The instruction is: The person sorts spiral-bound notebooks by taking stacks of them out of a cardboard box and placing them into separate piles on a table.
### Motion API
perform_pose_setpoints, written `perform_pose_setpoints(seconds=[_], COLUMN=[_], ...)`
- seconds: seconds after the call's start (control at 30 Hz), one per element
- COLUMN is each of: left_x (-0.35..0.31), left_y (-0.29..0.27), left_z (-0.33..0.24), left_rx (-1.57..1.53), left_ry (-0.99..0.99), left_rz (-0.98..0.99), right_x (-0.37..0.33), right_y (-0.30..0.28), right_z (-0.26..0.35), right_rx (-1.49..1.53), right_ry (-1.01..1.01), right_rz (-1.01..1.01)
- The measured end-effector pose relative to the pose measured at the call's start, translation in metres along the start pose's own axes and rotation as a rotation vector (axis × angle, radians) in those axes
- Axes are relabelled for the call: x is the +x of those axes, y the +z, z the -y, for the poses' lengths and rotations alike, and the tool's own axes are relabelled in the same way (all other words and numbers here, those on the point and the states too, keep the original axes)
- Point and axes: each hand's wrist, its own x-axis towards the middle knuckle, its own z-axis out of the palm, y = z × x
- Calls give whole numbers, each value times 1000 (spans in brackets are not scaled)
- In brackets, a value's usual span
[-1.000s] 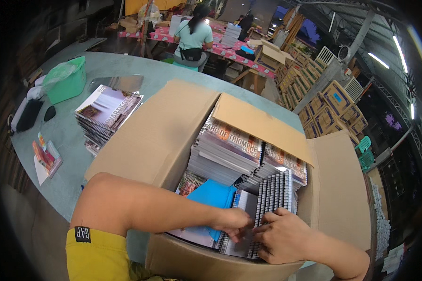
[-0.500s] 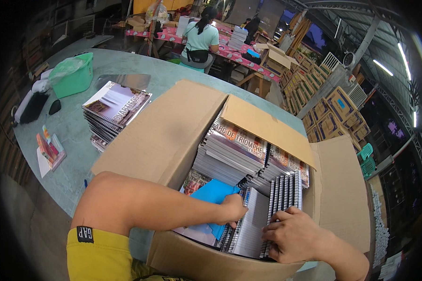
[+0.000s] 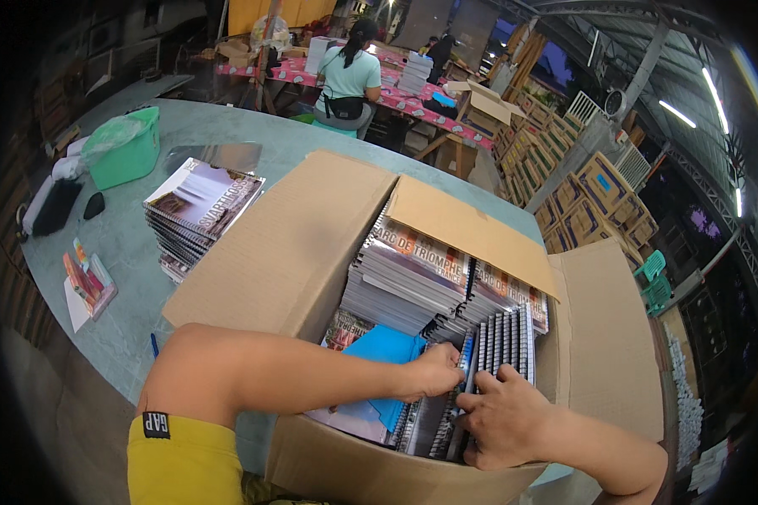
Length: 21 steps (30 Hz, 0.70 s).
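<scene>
An opened cardboard box [image 3: 379,465] stands in front of me, packed with spiral notebooks. My left hand [image 3: 434,371] reaches in from the left, its fingers closed at the edge of an upright spiral notebook [image 3: 443,433]. My right hand [image 3: 507,418] curls its fingers over the near part of a row of spiral notebooks [image 3: 509,341] standing on edge at the right, wire bindings up. Under my left wrist lies a bright blue sheet [image 3: 381,350]. Behind the hands, picture-covered notebooks [image 3: 413,261] lie in two stacks. Fingers hide part of the gripped notebook.
The box's left flap [image 3: 286,244] spreads over the grey-green table [image 3: 135,337]. Beyond it are a notebook stack [image 3: 200,206], a green bin [image 3: 130,151] and a small pack of coloured items [image 3: 88,282]. A person [image 3: 351,80] sits at a pink-covered table; cartons [image 3: 598,198] are piled at right.
The lined page that lay open between my hands no longer shows; the notebook now stands near the right-hand row. My left hand has moved right, closer to my right hand.
</scene>
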Motion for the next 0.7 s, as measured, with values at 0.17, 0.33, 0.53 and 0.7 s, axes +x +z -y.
perform_pose_setpoints(seconds=[0.17,0.33,0.53,0.7], left_x=[2,-2,-16,-15], left_y=[6,6,8,1], left_z=[8,11,8,3], left_rx=[129,712,51,-426], left_ry=[75,248,-77,-203], left_rz=[-88,-422,405,385], right_x=[5,12,3,-44], right_y=[9,3,1,5], right_z=[4,7,3,-3], right_rx=[40,-27,58,407], right_ry=[-8,-10,-4,-22], right_rz=[-91,-33,-86,-1036])
